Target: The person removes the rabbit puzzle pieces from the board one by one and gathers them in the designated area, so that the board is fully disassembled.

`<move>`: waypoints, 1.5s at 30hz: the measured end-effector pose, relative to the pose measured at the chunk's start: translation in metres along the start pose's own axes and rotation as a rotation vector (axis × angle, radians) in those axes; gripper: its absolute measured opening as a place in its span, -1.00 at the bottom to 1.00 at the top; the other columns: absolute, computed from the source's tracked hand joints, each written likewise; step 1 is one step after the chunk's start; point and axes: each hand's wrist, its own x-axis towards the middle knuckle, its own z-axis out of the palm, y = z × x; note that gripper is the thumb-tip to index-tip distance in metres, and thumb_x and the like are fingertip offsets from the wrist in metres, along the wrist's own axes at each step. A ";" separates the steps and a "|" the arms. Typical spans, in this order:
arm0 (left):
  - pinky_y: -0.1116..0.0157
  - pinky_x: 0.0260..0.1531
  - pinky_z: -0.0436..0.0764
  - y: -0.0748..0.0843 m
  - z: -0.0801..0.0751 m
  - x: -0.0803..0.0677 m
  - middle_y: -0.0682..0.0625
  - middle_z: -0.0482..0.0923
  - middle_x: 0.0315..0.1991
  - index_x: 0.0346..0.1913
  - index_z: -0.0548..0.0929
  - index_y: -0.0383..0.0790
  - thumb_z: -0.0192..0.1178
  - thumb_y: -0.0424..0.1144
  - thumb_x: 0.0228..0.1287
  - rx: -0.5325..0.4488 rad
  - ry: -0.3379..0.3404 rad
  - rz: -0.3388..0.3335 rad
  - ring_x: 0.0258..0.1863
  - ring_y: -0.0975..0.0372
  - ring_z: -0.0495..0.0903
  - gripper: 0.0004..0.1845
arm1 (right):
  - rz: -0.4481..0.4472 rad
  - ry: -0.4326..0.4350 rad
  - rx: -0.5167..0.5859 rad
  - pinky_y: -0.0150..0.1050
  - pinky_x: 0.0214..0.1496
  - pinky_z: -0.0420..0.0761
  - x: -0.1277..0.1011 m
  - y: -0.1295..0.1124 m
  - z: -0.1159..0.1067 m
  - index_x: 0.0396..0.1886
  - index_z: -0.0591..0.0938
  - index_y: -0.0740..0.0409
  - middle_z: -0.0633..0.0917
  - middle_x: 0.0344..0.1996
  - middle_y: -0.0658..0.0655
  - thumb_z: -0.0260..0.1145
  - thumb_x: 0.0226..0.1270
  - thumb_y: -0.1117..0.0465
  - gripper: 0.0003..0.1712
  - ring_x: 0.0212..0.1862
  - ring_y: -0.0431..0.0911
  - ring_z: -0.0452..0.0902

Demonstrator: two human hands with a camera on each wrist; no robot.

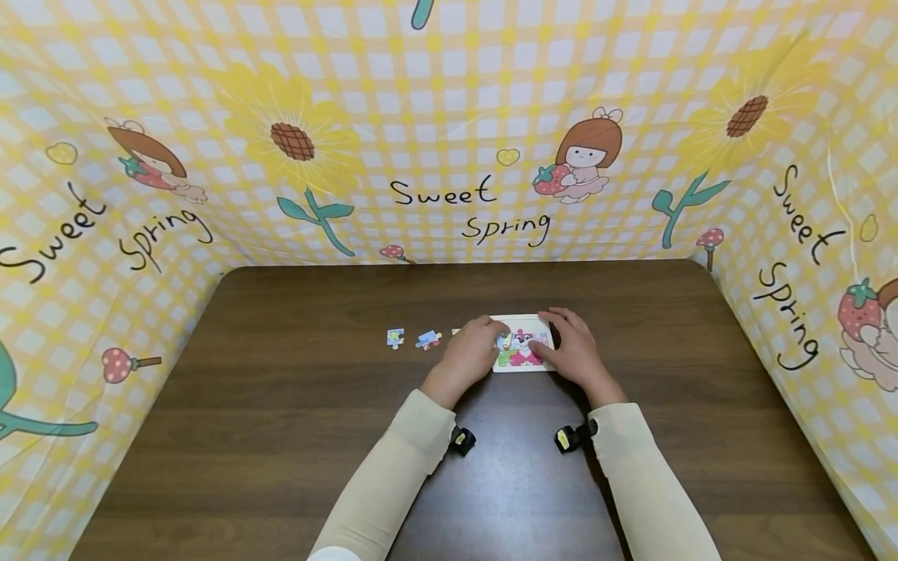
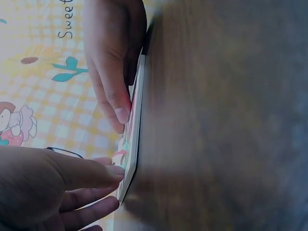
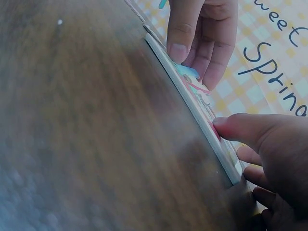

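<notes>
A jigsaw puzzle in a white-rimmed tray (image 1: 522, 370) lies on the table, showing a pink, white and green cartoon picture. My left hand (image 1: 471, 352) is at its left side, where thumb and fingertips pinch a bluish puzzle piece (image 3: 189, 71) low over the picture. From the right, my right hand (image 1: 577, 352) holds the tray: the thumb presses on the pink part and the other fingers lie along the right edge. In the left wrist view the tray's thin side (image 2: 138, 110) shows beneath both hands. The fingers hide part of the picture.
Two loose puzzle pieces, one yellow-blue (image 1: 396, 337) and one mostly blue (image 1: 429, 340), lie left of the tray. Another piece (image 1: 455, 331) shows partly behind my left hand. A yellow checked cloth (image 1: 435, 117) walls the brown table (image 1: 281, 436) at the back and sides.
</notes>
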 end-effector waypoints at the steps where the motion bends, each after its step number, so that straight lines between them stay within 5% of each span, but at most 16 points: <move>1: 0.13 -0.02 0.56 -0.001 0.000 0.000 -0.03 0.56 0.05 0.10 0.66 -0.04 0.19 -0.35 0.30 0.012 0.006 0.007 0.04 0.09 0.55 -0.66 | -0.001 0.000 0.000 0.23 0.35 0.10 0.000 0.000 0.000 0.32 0.46 0.17 0.32 0.35 0.30 0.40 0.25 0.01 -0.31 0.40 0.23 0.11; 14: 0.13 0.04 0.50 -0.004 -0.001 0.000 -0.01 0.60 -0.08 0.08 0.67 0.05 0.24 -0.29 0.28 0.083 0.031 0.040 -0.06 0.12 0.59 -0.68 | -0.007 0.002 -0.009 0.22 0.36 0.11 0.001 0.001 0.001 0.32 0.46 0.16 0.32 0.35 0.29 0.39 0.25 -0.01 -0.30 0.39 0.22 0.12; 25: 0.13 -0.07 0.58 -0.006 0.003 0.002 -0.05 0.58 -0.04 0.07 0.65 -0.11 0.29 -0.23 0.28 -0.034 0.032 -0.045 -0.08 0.13 0.60 -0.69 | 0.004 -0.006 -0.012 0.21 0.37 0.10 0.001 0.001 0.001 0.33 0.45 0.15 0.31 0.36 0.28 0.40 0.25 0.00 -0.30 0.40 0.21 0.10; 37: 0.17 -0.16 0.59 -0.007 0.004 0.001 -0.05 0.56 -0.11 0.04 0.63 -0.16 0.29 -0.27 0.27 -0.087 0.043 -0.022 -0.18 0.15 0.60 -0.72 | -0.005 -0.006 -0.007 0.21 0.37 0.09 0.000 0.002 0.001 0.34 0.45 0.15 0.31 0.36 0.28 0.39 0.26 0.00 -0.30 0.40 0.21 0.10; 45: 0.16 -0.21 0.58 -0.007 0.004 0.002 0.03 0.56 -0.21 0.00 0.62 -0.11 0.30 -0.24 0.26 -0.039 0.054 -0.020 -0.24 0.19 0.58 -0.74 | -0.013 0.004 -0.006 0.19 0.37 0.11 0.001 0.003 0.001 0.32 0.46 0.17 0.32 0.34 0.29 0.40 0.25 0.00 -0.30 0.39 0.21 0.13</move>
